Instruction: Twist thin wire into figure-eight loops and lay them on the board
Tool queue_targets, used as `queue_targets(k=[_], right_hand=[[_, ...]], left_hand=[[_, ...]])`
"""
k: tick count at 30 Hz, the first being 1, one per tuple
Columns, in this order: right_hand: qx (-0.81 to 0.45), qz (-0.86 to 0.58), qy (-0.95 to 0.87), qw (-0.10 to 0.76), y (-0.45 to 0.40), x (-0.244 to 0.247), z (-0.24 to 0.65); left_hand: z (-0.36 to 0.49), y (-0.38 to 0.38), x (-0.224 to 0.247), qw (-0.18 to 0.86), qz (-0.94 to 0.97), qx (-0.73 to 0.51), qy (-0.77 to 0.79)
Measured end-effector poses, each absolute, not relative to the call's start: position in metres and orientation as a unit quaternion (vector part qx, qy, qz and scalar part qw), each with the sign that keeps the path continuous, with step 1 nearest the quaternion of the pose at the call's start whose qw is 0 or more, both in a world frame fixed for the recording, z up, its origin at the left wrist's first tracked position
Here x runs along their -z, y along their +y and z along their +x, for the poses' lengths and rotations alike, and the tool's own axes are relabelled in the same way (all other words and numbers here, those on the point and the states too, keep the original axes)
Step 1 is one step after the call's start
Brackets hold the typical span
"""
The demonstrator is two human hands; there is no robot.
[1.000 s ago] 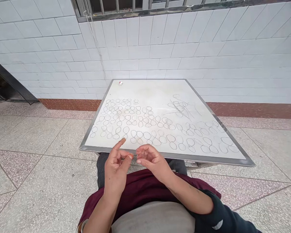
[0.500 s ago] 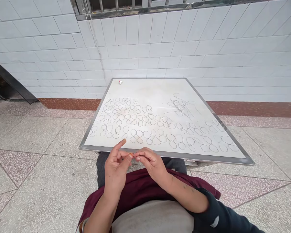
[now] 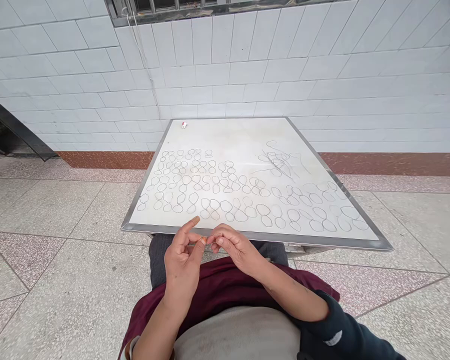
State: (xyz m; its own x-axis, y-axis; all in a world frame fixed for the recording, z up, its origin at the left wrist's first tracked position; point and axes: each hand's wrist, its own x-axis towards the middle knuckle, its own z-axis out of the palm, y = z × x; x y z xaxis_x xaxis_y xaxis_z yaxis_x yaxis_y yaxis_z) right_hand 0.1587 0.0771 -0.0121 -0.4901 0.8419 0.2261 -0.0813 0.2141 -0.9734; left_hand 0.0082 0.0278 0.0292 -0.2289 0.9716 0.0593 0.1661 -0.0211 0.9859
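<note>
My left hand (image 3: 183, 262) pinches thumb against fingertips just over the table's near edge, its index finger raised and stretched out. Facing it, my right hand (image 3: 238, 252) is also closed in a pinch. A thin strand (image 3: 212, 243) runs between the two sets of fingertips; whether it is wire or thread I cannot tell, and most of it is hidden by the fingers. Beyond the hands, rows of thin dark figure-eight loops (image 3: 211, 200) lie on the white tabletop (image 3: 236, 134). A tangle of loose strands (image 3: 279, 161) lies farther back to the right.
A small red-and-white object (image 3: 184, 125) sits at the table's far left corner. Metal trim (image 3: 255, 236) edges the table. Behind stands a white tiled wall (image 3: 243, 70) with a barred window and a hanging cord (image 3: 144, 60). Dark-trousered knees are under the near edge.
Both hands have shifted slightly right, still pinching close together. My right fingers have curled in a little more. The view has moved slightly; the loops on the table look the same.
</note>
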Motion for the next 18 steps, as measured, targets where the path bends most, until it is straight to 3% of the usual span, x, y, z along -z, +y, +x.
queue_targets(k=[7,18], right_hand=[[-0.607,-0.33,-0.574,0.439,0.0735,0.011,0.1543],[-0.348,-0.358,-0.763,0.411,0.0685,0.0068,0.1577]], left_hand=[[0.009,0.0222,-0.0273,0.302,0.562,-0.452,0.623],[0.0096,0.0203,-0.0259,0.268,0.591,-0.424,0.632]])
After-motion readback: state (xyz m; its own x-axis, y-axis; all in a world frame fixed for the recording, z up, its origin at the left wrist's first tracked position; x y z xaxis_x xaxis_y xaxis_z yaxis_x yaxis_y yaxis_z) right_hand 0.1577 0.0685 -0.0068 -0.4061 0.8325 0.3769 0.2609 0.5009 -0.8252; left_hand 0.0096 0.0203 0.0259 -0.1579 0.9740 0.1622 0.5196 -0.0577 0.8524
